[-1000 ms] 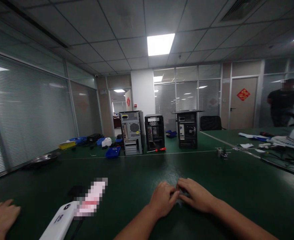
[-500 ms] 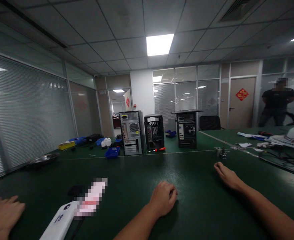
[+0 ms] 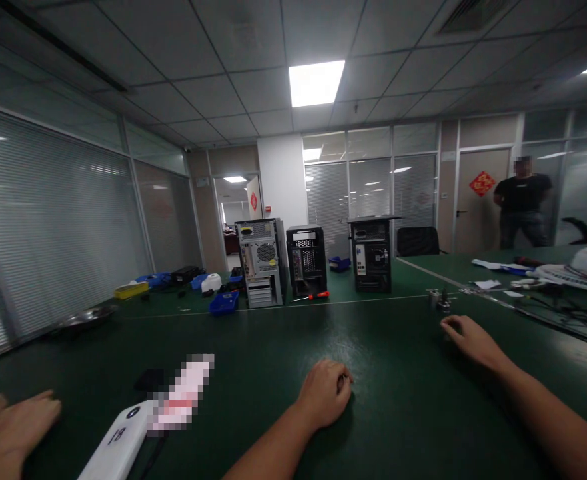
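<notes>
My left hand (image 3: 326, 393) rests on the green tabletop (image 3: 253, 373) with its fingers curled inward. Whatever its fingers hold, if anything, is hidden. Farther right, my right hand (image 3: 473, 341) has thumb and fingertips drawn together in a pinch just in front of two small metal parts (image 3: 442, 301). Nothing between those fingertips can be made out. Left of my left arm lies a white device marked 18 (image 3: 118, 440), like a phone or power bank, beside a blurred pink item (image 3: 186, 393). Another person's hands (image 3: 16, 427) are at the left edge.
Three computer cases stand across the table: a grey one (image 3: 260, 263), a small black one (image 3: 306, 262) and another black one (image 3: 372, 257). A red screwdriver (image 3: 318, 295) and a blue tray (image 3: 224, 303) lie near them. Cables (image 3: 568, 317) spread at right. A person (image 3: 523, 200) stands behind.
My right hand has shifted slightly right, its thumb and finger now curled into a loop. My left hand is nearly still. The other person's hands moved a little; the standing person moved left.
</notes>
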The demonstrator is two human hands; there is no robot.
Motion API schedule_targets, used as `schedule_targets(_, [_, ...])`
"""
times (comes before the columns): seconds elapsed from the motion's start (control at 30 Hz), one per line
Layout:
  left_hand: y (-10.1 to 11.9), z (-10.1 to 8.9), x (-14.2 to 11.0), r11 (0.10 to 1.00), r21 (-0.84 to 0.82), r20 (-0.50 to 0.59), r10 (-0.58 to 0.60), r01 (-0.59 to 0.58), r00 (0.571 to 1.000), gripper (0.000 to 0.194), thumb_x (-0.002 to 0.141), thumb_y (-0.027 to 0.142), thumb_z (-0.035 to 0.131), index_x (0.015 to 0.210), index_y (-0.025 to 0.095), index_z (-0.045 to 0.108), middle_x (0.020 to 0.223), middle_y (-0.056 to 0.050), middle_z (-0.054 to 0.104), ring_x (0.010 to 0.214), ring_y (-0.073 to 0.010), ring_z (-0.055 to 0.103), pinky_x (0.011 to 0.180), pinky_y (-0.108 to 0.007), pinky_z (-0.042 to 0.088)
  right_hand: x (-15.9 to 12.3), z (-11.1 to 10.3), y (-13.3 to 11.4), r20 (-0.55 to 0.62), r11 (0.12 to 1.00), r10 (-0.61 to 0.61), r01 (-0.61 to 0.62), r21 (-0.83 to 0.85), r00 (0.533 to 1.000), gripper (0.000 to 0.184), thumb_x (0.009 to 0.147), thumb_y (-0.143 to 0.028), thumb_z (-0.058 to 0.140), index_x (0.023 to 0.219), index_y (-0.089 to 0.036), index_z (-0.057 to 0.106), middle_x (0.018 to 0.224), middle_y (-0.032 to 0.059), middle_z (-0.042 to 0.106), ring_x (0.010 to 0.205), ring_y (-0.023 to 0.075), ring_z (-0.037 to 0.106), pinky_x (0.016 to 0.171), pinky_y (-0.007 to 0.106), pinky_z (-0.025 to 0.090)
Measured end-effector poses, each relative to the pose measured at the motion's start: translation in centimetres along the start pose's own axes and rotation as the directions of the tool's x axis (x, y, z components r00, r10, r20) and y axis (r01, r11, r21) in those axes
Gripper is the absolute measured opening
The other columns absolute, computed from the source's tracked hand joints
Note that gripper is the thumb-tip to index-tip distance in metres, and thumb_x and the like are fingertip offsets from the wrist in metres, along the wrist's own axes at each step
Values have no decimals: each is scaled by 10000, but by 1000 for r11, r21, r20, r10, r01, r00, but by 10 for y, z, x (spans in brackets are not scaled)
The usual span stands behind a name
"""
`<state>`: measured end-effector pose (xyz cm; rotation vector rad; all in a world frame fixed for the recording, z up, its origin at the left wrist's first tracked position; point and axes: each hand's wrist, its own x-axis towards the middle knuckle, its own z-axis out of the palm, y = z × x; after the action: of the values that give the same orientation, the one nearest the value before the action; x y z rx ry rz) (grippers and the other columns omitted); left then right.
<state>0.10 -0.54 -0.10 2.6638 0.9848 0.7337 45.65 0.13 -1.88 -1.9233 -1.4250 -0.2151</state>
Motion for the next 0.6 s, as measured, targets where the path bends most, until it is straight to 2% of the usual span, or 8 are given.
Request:
schedule_targets(0.1, [-1,1,0,1000,-12,-8,9,-10,1000,144,869,192,517,912,228,649,853,-13,665,847,-169,587,799,-265,403,3,-17,4,24,1000,-10,9,21,1000,437,789,-527,531,1021,-208,718,1109,123,719,1017,332,671,886,432,514])
schedule_targets(0.23, [-2,2,0,1000,-29,-7,9,-9,1000,135,867,192,527,917,229,647,835,-8,657,842,-169,582,805,-266,400,1,-29,7,60,997,64,-66,33,996,395,762,-458,582,1041,-218,726,1034,113,749,976,342,688,864,433,525])
schedule_targets(0.43, [-2,1,1,1000,-22,10,7,-7,1000,147,865,187,529,935,229,651,823,-8,648,837,-172,577,783,-268,392,-8,-19,-5,173,990,-2,-22,136,985,473,804,-448,576,1173,-180,701,1134,128,733,1043,318,676,906,424,525])
schedule_targets(0.6, [0,0,1,1000,-20,25,4,-4,1000,141,868,197,533,932,226,656,825,-12,649,844,-176,578,788,-270,392,-14,-7,-25,215,995,-97,86,58,972,417,826,-475,560,1100,-208,726,1227,94,689,1119,302,633,936,419,503])
